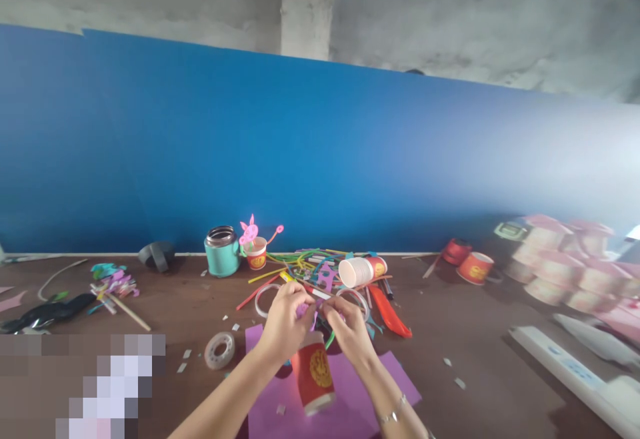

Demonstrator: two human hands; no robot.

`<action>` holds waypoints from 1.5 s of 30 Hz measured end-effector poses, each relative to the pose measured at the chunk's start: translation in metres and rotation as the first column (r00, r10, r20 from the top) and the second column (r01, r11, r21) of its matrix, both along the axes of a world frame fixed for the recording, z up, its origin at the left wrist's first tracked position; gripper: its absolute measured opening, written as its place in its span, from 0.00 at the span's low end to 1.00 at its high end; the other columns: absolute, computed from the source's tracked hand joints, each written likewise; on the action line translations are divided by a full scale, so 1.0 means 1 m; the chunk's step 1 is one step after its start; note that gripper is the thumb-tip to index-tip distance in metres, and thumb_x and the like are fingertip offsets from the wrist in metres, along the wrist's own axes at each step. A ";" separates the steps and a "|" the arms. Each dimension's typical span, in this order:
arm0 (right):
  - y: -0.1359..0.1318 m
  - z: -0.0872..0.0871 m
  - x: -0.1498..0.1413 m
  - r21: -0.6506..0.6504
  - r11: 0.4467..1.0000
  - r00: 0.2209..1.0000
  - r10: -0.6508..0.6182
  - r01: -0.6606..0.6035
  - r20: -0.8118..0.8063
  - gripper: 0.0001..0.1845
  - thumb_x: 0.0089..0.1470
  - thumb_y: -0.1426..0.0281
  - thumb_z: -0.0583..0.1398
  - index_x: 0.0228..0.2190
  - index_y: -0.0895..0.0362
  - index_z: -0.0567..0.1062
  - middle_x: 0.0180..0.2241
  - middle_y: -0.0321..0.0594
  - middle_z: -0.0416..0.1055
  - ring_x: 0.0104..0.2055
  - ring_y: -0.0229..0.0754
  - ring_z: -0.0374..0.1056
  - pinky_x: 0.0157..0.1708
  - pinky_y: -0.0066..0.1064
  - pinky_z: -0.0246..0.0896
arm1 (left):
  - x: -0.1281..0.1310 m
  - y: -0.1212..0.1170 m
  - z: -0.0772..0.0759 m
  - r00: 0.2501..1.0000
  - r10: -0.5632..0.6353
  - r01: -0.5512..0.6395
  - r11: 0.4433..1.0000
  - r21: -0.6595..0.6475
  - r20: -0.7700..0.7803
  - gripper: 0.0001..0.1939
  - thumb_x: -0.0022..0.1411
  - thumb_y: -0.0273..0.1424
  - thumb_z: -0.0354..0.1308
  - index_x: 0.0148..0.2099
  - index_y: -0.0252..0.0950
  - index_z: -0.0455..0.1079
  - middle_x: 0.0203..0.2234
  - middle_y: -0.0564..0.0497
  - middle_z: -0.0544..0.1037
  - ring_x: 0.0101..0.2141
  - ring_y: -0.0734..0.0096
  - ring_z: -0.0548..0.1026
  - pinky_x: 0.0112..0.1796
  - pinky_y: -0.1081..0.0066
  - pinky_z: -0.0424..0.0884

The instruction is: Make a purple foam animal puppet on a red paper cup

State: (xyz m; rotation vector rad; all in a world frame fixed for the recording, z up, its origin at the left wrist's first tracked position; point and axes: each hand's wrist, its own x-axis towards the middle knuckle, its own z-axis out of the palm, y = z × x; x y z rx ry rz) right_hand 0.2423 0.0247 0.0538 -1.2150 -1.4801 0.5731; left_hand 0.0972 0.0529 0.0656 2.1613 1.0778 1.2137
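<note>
My left hand (290, 316) and my right hand (350, 332) are close together above the middle of the table, both with fingertips pinched. Between them shows a small purple piece (316, 319), mostly hidden by the fingers; its exact shape cannot be made out. Just below my hands is a red paper cup (313, 376) with a gold emblem, looking tilted, over a purple sheet (395, 379). Beyond the fingertips lie a white roll of tape or ring (265, 300), a purple cut-out (327, 276) and colourful pipe cleaners (305, 262).
A tape roll (220, 350) lies left of the sheet. Behind stand a teal canister (222, 252) and a cup with a pink figure (257, 256). Stacked paper cups (356, 272) and a red pouch-like item (393, 312) lie right of centre. A white power strip (560, 362) is far right.
</note>
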 end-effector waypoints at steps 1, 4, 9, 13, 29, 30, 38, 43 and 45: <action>0.000 -0.001 0.000 -0.011 1.000 1.000 -0.011 0.011 -0.003 0.11 0.49 0.71 0.52 0.19 0.57 0.70 0.20 0.36 0.66 0.25 0.38 0.61 0.26 0.27 0.56 | 0.000 -0.001 0.000 0.999 0.002 -0.001 0.999 0.043 -0.033 0.07 0.56 0.24 0.53 0.28 0.37 0.70 0.29 0.50 0.69 0.34 0.66 0.69 0.37 0.67 0.65; 0.002 -0.004 0.001 -0.026 0.997 0.997 -0.070 0.070 0.011 0.11 0.46 0.72 0.54 0.17 0.57 0.69 0.17 0.35 0.64 0.23 0.37 0.59 0.24 0.26 0.55 | 0.001 -0.004 -0.001 0.994 0.012 0.003 0.991 0.130 -0.112 0.08 0.57 0.24 0.52 0.29 0.37 0.70 0.30 0.49 0.69 0.35 0.65 0.68 0.37 0.66 0.65; 0.005 -0.005 0.007 -0.023 0.986 0.980 -0.164 0.162 -0.115 0.09 0.42 0.72 0.54 0.15 0.57 0.67 0.17 0.34 0.62 0.23 0.37 0.57 0.23 0.26 0.53 | -0.001 0.001 0.000 1.000 0.028 -0.027 0.999 0.043 -0.007 0.08 0.57 0.25 0.52 0.27 0.37 0.69 0.29 0.50 0.70 0.35 0.66 0.69 0.37 0.67 0.66; 0.007 -0.003 0.011 -0.073 0.981 0.953 -0.193 0.181 -0.233 0.14 0.49 0.65 0.54 0.17 0.58 0.68 0.17 0.35 0.61 0.21 0.36 0.56 0.20 0.26 0.51 | -0.004 0.007 0.000 0.999 0.032 -0.030 0.997 -0.065 0.037 0.09 0.58 0.26 0.52 0.26 0.36 0.69 0.26 0.51 0.70 0.33 0.67 0.70 0.35 0.68 0.66; 0.010 -0.010 0.012 -0.131 0.968 0.947 -0.240 0.215 -0.215 0.11 0.46 0.65 0.54 0.17 0.57 0.68 0.15 0.32 0.60 0.19 0.36 0.56 0.19 0.27 0.50 | -0.003 0.002 0.000 0.999 0.035 -0.035 0.999 0.018 -0.017 0.09 0.58 0.26 0.51 0.27 0.37 0.69 0.29 0.50 0.70 0.34 0.66 0.69 0.37 0.67 0.65; 0.011 -0.012 0.016 -0.138 0.951 0.931 -0.300 0.276 -0.207 0.13 0.47 0.63 0.54 0.18 0.57 0.69 0.15 0.33 0.61 0.19 0.38 0.57 0.20 0.27 0.52 | -0.003 0.005 0.000 0.999 0.019 -0.017 0.998 -0.054 0.036 0.09 0.58 0.27 0.51 0.26 0.37 0.69 0.28 0.51 0.69 0.33 0.67 0.69 0.36 0.68 0.65; 0.008 -0.008 0.013 0.030 0.979 0.979 -0.202 0.202 -0.017 0.10 0.48 0.65 0.57 0.33 0.57 0.73 0.35 0.43 0.72 0.37 0.45 0.67 0.35 0.32 0.62 | -0.003 0.008 0.001 0.995 -0.039 0.054 0.983 -0.173 0.089 0.10 0.58 0.29 0.53 0.25 0.36 0.69 0.26 0.51 0.69 0.31 0.68 0.69 0.34 0.69 0.65; 0.002 -0.005 -0.001 -0.040 0.996 0.997 -0.076 0.077 0.024 0.07 0.46 0.70 0.57 0.30 0.57 0.73 0.32 0.40 0.72 0.37 0.44 0.67 0.36 0.31 0.59 | 0.000 0.001 0.001 0.998 -0.033 0.031 0.999 -0.040 -0.062 0.08 0.57 0.25 0.53 0.27 0.36 0.70 0.30 0.49 0.69 0.35 0.66 0.68 0.37 0.67 0.64; 0.002 -0.006 -0.003 -0.063 0.995 0.997 -0.083 0.082 -0.006 0.07 0.45 0.71 0.57 0.30 0.57 0.73 0.32 0.39 0.72 0.37 0.44 0.67 0.36 0.31 0.59 | 0.000 -0.001 0.001 0.993 -0.038 0.039 0.999 0.012 -0.111 0.07 0.58 0.25 0.52 0.29 0.37 0.70 0.31 0.49 0.69 0.36 0.65 0.68 0.38 0.67 0.64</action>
